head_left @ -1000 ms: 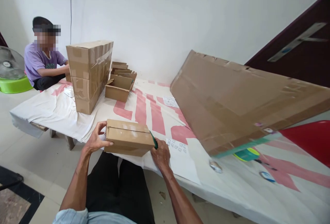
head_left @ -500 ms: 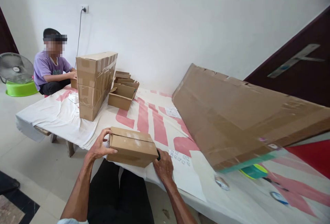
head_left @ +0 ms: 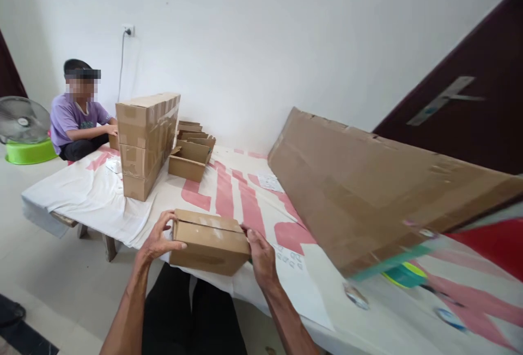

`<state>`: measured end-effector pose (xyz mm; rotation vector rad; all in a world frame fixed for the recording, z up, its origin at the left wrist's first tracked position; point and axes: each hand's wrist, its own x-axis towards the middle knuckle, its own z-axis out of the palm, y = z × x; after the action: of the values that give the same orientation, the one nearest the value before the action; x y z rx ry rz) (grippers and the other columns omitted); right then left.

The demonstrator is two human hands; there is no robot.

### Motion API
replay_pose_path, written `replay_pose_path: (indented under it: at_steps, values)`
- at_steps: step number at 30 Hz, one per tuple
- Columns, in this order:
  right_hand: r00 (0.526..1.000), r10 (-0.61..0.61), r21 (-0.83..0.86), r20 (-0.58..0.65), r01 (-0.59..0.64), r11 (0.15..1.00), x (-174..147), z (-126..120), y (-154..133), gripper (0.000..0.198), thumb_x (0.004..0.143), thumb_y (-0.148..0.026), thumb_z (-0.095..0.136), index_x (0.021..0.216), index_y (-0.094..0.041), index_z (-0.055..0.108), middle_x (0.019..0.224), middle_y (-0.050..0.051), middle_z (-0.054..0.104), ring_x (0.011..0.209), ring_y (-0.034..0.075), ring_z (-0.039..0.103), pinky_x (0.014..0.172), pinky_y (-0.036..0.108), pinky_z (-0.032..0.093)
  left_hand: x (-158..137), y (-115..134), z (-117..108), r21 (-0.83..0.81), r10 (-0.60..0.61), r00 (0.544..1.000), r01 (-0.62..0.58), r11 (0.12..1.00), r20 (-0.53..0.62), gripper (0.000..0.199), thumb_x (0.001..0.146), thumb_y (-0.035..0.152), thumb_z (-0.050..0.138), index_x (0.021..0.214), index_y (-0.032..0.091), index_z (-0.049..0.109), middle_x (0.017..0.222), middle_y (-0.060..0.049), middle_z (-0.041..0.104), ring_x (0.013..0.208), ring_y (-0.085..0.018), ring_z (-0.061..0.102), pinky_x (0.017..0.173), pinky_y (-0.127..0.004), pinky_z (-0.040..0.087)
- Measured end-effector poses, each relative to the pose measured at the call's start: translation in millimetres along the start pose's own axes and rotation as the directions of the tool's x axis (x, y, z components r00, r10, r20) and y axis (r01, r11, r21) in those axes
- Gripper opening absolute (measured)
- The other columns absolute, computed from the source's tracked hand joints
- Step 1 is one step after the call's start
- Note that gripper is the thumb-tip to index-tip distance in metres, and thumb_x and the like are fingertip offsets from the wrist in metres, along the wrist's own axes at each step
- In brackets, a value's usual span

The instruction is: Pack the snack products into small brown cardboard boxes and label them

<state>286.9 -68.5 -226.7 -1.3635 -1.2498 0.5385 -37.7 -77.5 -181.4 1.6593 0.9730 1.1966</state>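
Cardboard box (head_left: 209, 247): left hand (head_left: 161, 239), half-spread, grips one end; right hand (head_left: 262, 256) curled against other, hold I cannot tell.

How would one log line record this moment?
left hand: holds brown rectangular cardboard box, left end | right hand: at box's right end

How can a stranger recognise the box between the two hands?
Find the table covered by white cloth with red markings. At its near edge, the left hand grips one end of a brown cardboard box, and the right hand is at the other. Unlike the open box behind, its top is closed, with a dark seam along it.
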Motion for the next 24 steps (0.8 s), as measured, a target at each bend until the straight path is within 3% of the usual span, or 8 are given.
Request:
replay_pose_path:
  at_steps: [5,8,17,24]
  values:
    - [0.997,-0.062,-0.100,-0.051,0.056,0.993,-14.8,26.6,-12.4,0.057,0.094,-0.063,0.053,0.127,-0.022,0.072,0.134,0.013,0.070,0.126,0.033,0.063,0.106,0.044,0.048,-0.1,13.0,-3.6,0.033,0.048,0.997,-0.050,0.998,0.059,0.069,0.061,0.057,0.096,0.118,0.025,0.074,0.152,-0.013,0.047,0.147,-0.037,0.043,0.120,-0.047,0.040]
    - [0.995,-0.096,-0.116,-0.040,0.091,0.989,-26.1,35.6,-18.3,0.058,0.094,-0.061,0.051,0.130,-0.021,0.070,0.136,0.014,0.067,0.128,0.034,0.061,0.108,0.045,0.047,1.6,18.7,-6.2,0.029,0.080,0.997,-0.081,0.996,0.018,0.068,0.068,0.061,0.091,0.123,0.025,0.076,0.146,-0.013,0.051,0.145,-0.036,0.044,0.122,-0.047,0.038]
    - [0.988,-0.134,-0.126,0.080,0.143,0.982,-25.1,17.9,-48.8,0.057,0.092,-0.061,0.057,0.132,-0.021,0.065,0.128,0.015,0.066,0.118,0.032,0.063,0.094,0.046,0.055,-2.6,19.5,-1.3,0.056,0.066,0.997,-0.063,0.996,-0.039,0.067,0.074,0.059,0.087,0.127,0.021,0.074,0.146,-0.014,0.049,0.147,-0.037,0.039,0.128,-0.048,0.027]
    - [0.907,-0.406,-0.229,0.111,0.421,0.878,-18.4,14.1,-64.6,0.031,0.094,-0.045,0.062,0.116,-0.024,0.069,0.117,0.011,0.066,0.113,0.030,0.063,0.100,0.050,0.054,-3.1,16.1,-1.7,0.089,0.037,0.999,-0.033,0.995,-0.039,0.061,0.074,0.054,0.089,0.123,0.022,0.073,0.147,-0.012,0.049,0.152,-0.036,0.034,0.129,-0.046,0.025]
